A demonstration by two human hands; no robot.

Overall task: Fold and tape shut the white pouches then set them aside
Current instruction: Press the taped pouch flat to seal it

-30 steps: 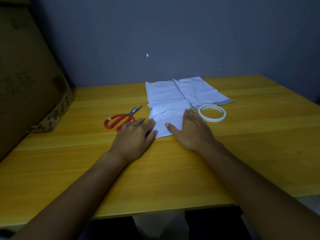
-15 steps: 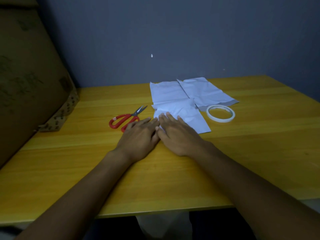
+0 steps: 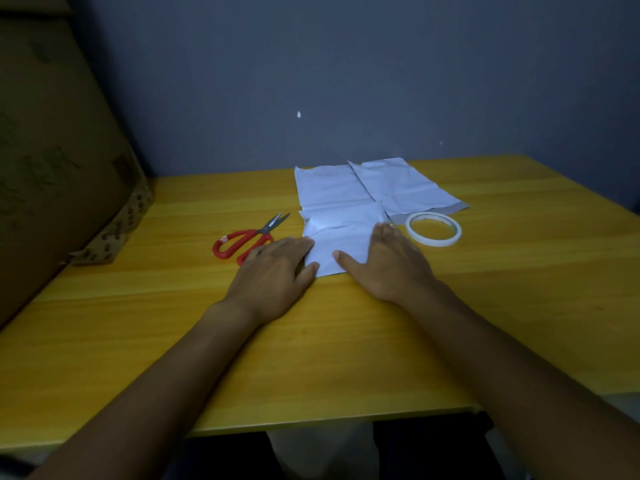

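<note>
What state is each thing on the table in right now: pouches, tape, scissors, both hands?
Front pouch: folded, creased, untaped, pressed flat by both hands.
Two back pouches: unfolded, flat, overlapping.
Tape roll: lying flat, untouched, right of the front pouch.
Scissors: closed, lying flat.
Left hand: open, fingers on the pouch's left edge.
Right hand: open, flat on its right side.

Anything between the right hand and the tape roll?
Nothing visible. The tape roll lies on bare table just beyond the right hand, which presses flat on the folded pouch.
</note>
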